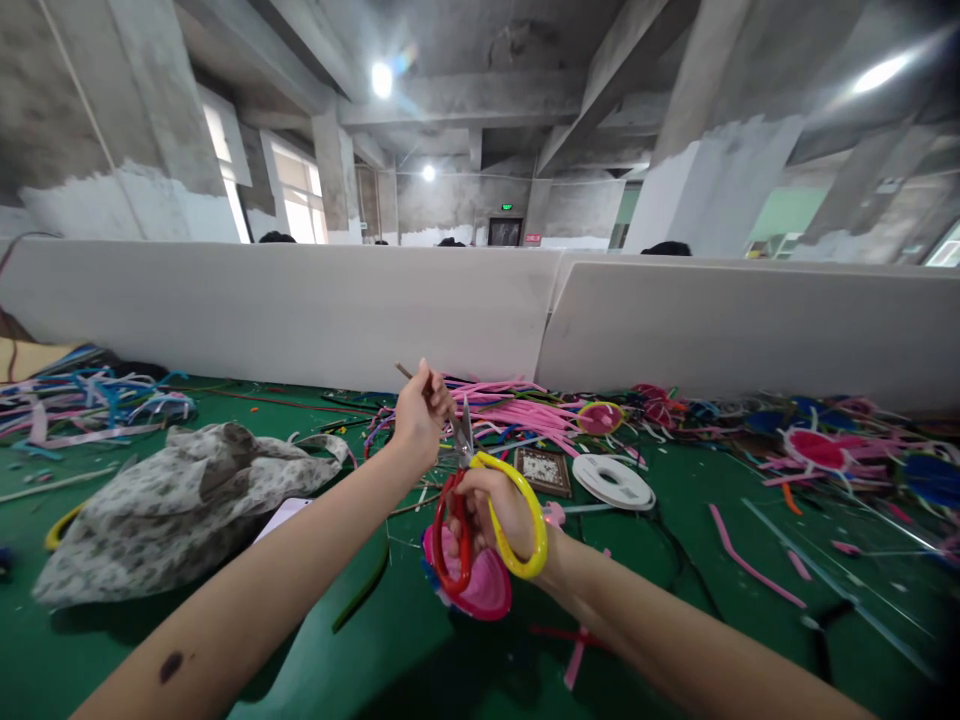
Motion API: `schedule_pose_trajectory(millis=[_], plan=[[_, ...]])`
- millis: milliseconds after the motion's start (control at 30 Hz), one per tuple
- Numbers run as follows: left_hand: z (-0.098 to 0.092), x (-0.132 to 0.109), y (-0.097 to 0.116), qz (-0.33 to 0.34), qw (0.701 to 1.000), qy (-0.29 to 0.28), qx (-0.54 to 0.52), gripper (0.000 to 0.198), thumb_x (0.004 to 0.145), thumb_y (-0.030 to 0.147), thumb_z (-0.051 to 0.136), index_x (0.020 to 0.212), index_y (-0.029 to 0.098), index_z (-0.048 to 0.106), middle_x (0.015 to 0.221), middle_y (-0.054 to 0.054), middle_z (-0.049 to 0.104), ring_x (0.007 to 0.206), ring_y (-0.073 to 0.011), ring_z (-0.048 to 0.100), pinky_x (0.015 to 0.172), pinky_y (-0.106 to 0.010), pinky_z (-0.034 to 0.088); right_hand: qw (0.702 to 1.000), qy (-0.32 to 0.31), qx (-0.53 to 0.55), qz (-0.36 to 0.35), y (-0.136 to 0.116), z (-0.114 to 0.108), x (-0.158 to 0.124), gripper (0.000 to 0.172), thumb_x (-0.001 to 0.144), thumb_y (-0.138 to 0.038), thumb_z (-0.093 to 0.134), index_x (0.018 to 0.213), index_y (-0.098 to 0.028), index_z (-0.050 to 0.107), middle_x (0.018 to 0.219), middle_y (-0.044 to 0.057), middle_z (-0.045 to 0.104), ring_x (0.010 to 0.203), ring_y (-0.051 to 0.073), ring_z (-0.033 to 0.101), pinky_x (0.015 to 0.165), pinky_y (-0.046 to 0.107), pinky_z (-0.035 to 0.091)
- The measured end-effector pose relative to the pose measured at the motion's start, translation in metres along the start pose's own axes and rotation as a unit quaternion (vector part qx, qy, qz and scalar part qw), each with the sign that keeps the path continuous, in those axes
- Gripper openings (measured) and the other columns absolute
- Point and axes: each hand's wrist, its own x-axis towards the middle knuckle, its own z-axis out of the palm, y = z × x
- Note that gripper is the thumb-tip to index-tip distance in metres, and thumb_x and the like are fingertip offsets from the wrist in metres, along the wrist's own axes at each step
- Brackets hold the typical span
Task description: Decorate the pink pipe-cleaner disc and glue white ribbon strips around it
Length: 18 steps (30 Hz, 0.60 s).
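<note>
My left hand (422, 412) is closed in a pinch on a thin brownish strip (403, 370), whose end sticks out to the upper left. In my right hand (495, 505) is a pair of scissors (538, 545) with one red and one yellow handle loop. The blades point up and lie close beside my left fingers; whether anything is between them I cannot make out. Below my right hand shows a round pink piece (484, 588) with a darker pink rim. The red loop partly covers it, and I cannot tell if my fingers touch it.
Bundled pink strips (525, 408) lie behind my hands. A white spool (613, 482) and a small framed tray (543, 470) are to the right. A patterned cloth bag (187, 505) rests at left on the green table (360, 680). A white partition (337, 310) stands along the back.
</note>
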Motion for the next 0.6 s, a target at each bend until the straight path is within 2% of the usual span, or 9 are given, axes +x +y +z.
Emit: schedule_pose_trajectory(millis=[133, 233, 367, 467, 533, 600], plan=[[0.006, 0.005, 0.009, 0.003, 1.000, -0.006, 0.017, 0.047, 0.095, 0.032, 0.033, 0.050, 0.019, 0.030, 0.039, 0.009, 0.019, 0.032, -0.0054, 0.016, 0.034, -0.018, 0.016, 0.998, 0.006, 0.050, 0.040, -0.010, 0.006, -0.004, 0.014, 0.058, -0.031, 0.039, 0.059, -0.019, 0.046, 0.046, -0.001, 0.044, 0.038, 0.014, 0.047, 0.036, 0.026, 0.039], [0.014, 0.012, 0.015, -0.016, 0.991, -0.053, 0.118, 0.047, 0.095, 0.035, 0.033, 0.050, 0.020, 0.026, 0.038, 0.010, 0.017, 0.031, -0.0049, 0.012, 0.034, -0.019, 0.010, 0.997, 0.010, 0.065, 0.044, -0.018, 0.012, -0.008, 0.013, 0.053, -0.029, 0.040, 0.061, -0.019, 0.045, 0.045, -0.002, 0.044, 0.037, 0.013, 0.043, 0.035, 0.024, 0.037], [0.025, 0.025, 0.023, -0.014, 0.969, -0.096, 0.226, 0.047, 0.092, 0.031, 0.042, 0.049, 0.020, 0.029, 0.038, 0.009, 0.020, 0.030, -0.0044, 0.014, 0.035, -0.020, 0.009, 0.996, 0.054, 0.066, 0.032, -0.022, 0.010, -0.003, 0.007, 0.057, -0.025, 0.045, 0.058, -0.020, 0.040, 0.041, -0.005, 0.040, 0.034, 0.007, 0.033, 0.034, 0.019, 0.030], [0.034, 0.035, 0.034, -0.003, 0.962, -0.109, 0.250, 0.043, 0.083, 0.018, 0.059, 0.047, 0.018, 0.036, 0.038, 0.008, 0.028, 0.031, -0.0034, 0.021, 0.037, -0.021, 0.008, 0.993, 0.101, 0.051, 0.022, -0.023, -0.005, 0.002, 0.016, 0.064, -0.026, 0.048, 0.055, -0.020, 0.036, 0.037, -0.008, 0.033, 0.030, 0.004, 0.024, 0.031, 0.016, 0.019], [0.039, 0.042, 0.045, 0.014, 0.958, -0.117, 0.263, 0.042, 0.081, 0.016, 0.061, 0.045, 0.017, 0.039, 0.038, 0.007, 0.031, 0.032, -0.0029, 0.022, 0.037, -0.020, 0.007, 0.993, 0.111, 0.038, 0.027, -0.026, -0.020, 0.002, 0.022, 0.069, -0.030, 0.050, 0.055, -0.020, 0.036, 0.037, -0.009, 0.033, 0.029, 0.004, 0.024, 0.031, 0.016, 0.019], [0.041, 0.047, 0.057, 0.046, 0.954, -0.120, 0.272, 0.045, 0.086, 0.022, 0.055, 0.044, 0.017, 0.038, 0.036, 0.007, 0.029, 0.030, -0.0026, 0.020, 0.037, -0.020, 0.006, 0.994, 0.098, 0.023, 0.040, -0.030, -0.033, -0.001, 0.027, 0.072, -0.037, 0.052, 0.056, -0.020, 0.038, 0.038, -0.008, 0.034, 0.030, 0.004, 0.026, 0.031, 0.016, 0.020]])
